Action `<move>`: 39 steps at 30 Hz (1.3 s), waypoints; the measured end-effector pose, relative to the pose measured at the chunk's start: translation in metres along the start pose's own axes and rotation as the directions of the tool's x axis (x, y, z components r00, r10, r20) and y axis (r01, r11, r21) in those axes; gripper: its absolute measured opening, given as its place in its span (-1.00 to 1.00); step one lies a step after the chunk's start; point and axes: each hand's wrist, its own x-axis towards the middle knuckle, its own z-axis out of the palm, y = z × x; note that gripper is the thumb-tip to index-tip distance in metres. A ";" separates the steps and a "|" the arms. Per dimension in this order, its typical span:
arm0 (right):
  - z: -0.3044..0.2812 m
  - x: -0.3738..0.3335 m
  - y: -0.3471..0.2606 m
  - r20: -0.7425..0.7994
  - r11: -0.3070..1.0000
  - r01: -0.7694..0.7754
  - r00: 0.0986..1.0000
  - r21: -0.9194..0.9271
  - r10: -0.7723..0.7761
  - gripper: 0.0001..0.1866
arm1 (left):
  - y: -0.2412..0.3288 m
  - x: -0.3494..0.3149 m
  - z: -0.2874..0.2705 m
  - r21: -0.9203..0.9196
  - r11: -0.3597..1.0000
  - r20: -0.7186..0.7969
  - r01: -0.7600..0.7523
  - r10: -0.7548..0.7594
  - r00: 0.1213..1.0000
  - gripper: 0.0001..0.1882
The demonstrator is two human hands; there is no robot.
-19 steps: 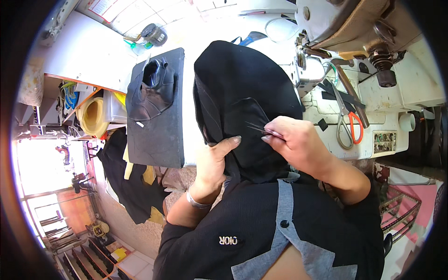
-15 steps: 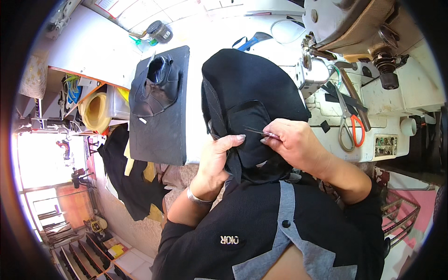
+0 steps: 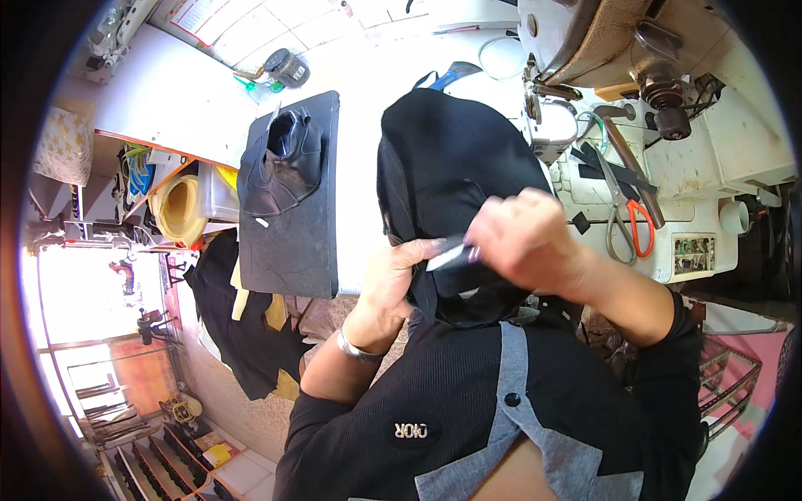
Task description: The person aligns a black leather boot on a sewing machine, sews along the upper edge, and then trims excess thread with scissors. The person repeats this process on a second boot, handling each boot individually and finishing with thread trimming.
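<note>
L hand (image 3: 388, 282): thumb on top, pressed down on near-L part of black cloth piece (image 3: 455, 146); edge pinched, fingers mostly hidden under cloth, so exact curl can't tell. Metal bracelet (image 3: 357, 349) on L wrist.

R hand (image 3: 528, 238): blurred, fingers curled closed around small metal tool (image 3: 449, 257); pale flat end sticks out twd L thumb, over cloth. Tool type unclear (blur). Whether tip touches cloth: can't tell.

Cloth: in front of torso, approx. centre, far end over white worktop (image 3: 359, 134), between dark board (L) (image 3: 292, 263) and sewing machine (R) (image 3: 572, 50). Black shoe upper (image 3: 284, 163) on board, w/ small white stick (image 3: 262, 223) just below it.

R side: orange-handled scissors (image 3: 642, 230) next to hammer (image 3: 632, 171). Far L: lidded dark jar (image 3: 286, 68).
</note>
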 end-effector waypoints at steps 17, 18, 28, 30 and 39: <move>-0.017 -0.020 -0.007 0.170 0.865 -0.275 0.960 0.420 0.222 -0.92 | -0.002 -0.003 -0.004 -0.136 0.981 0.073 0.137 -0.128 0.989 -0.84; -0.015 -0.017 -0.007 0.180 0.881 -0.252 0.964 0.400 0.194 -0.93 | -0.002 -0.004 -0.004 -0.155 0.981 0.090 0.116 -0.103 0.991 -0.85; -0.009 -0.005 -0.012 0.200 0.990 0.035 0.978 0.138 -0.063 -0.93 | -0.008 -0.004 -0.003 -0.010 0.999 0.002 0.035 -0.035 0.999 -0.85; -0.003 -0.004 -0.008 0.268 0.876 -0.260 0.950 0.407 0.157 -0.92 | -0.011 -0.002 -0.004 0.056 0.997 -0.060 0.047 -0.043 0.997 -0.82; -0.047 -0.042 0.033 0.412 -0.214 -0.368 0.627 0.905 0.662 -0.73 | -0.008 0.003 -0.013 -0.178 0.971 0.133 0.156 -0.134 0.982 -0.80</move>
